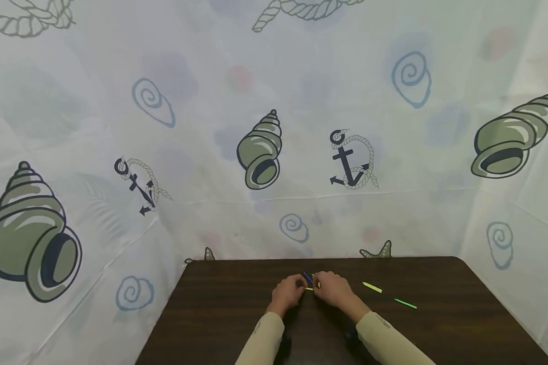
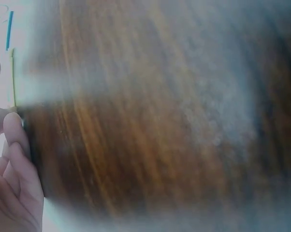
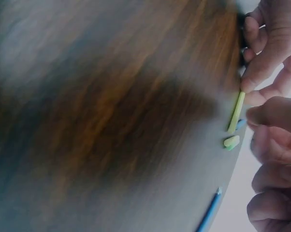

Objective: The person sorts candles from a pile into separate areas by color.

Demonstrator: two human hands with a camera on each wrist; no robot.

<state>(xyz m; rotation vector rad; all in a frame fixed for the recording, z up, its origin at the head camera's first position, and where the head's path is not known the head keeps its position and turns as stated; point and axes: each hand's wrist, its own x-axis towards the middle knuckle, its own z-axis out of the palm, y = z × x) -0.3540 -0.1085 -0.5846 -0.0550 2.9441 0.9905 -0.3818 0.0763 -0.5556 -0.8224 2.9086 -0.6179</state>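
My left hand (image 1: 288, 293) pinches one end of a thin yellow-green stick (image 3: 236, 113) between thumb and finger, low over the table. Close to that stick, my right hand (image 1: 333, 288) has its fingers bent, their tips beside the stick with nothing visible between them in the right wrist view. A blue stick (image 1: 308, 278) lies between the two hands in the head view. The left wrist view shows a blue stick (image 2: 9, 30) beyond the free end of the yellow-green one. Small yellow and green stick ends (image 3: 231, 141) show below the held stick in the right wrist view.
On the dark wooden table (image 1: 228, 304), a yellow stick (image 1: 372, 287) and a green stick (image 1: 405, 303) lie to the right of my right hand. Behind the table hangs a white cloth (image 1: 219, 223) printed with shells and anchors.
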